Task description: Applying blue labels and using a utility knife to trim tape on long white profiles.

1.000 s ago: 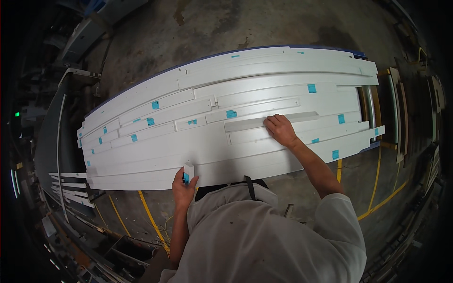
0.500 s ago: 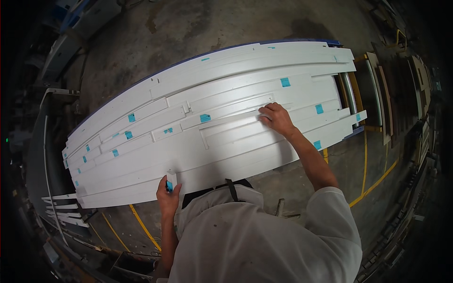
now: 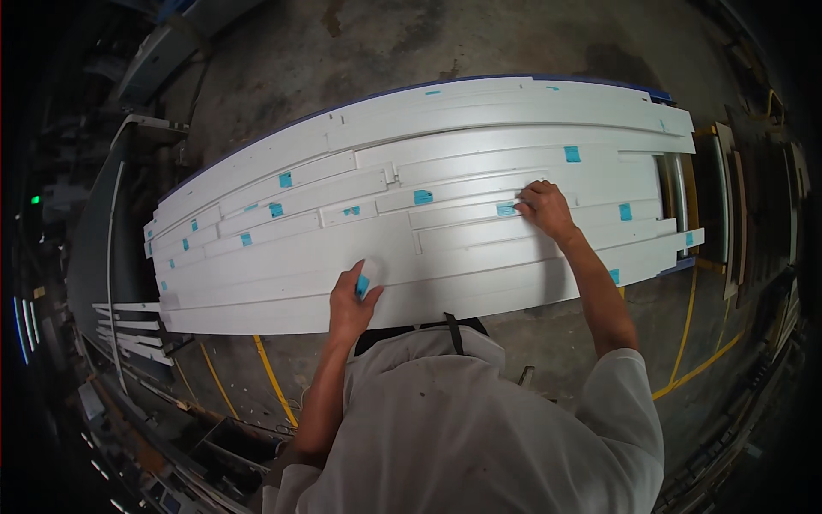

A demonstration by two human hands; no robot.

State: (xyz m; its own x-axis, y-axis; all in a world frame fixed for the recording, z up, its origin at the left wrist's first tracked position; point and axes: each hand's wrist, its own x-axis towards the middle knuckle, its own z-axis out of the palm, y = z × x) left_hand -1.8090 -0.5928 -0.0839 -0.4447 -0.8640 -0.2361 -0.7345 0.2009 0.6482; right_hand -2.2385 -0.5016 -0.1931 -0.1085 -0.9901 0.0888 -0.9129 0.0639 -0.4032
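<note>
Long white slats and panels [image 3: 282, 283] lie side by side on a low blue-edged stand, with teal tape patches on several of them. My left hand [image 3: 349, 307] is closed on a small white block [image 3: 368, 267] with a teal patch, above the near part of the panels. Farther right, my right hand [image 3: 548, 210] is bent down over a narrow white slat, thumb and fingers pinched together. Their tips meet the right end of a piece of teal tape [image 3: 505, 209]; the exact grip is partly hidden by the fingers.
A grey sheet-like surface [image 3: 81, 231] and a bundle of thin white strips [image 3: 133, 330] stand at the left. Brown boards [image 3: 736, 210] lean at the right, past a metal roller [image 3: 681, 193]. Yellow lines [image 3: 274, 381] mark the concrete floor.
The view has shifted, so the panels appear farther right. A teal tape piece now shows at my right fingertips. My left hand, still holding the block, has moved farther over the panels.
</note>
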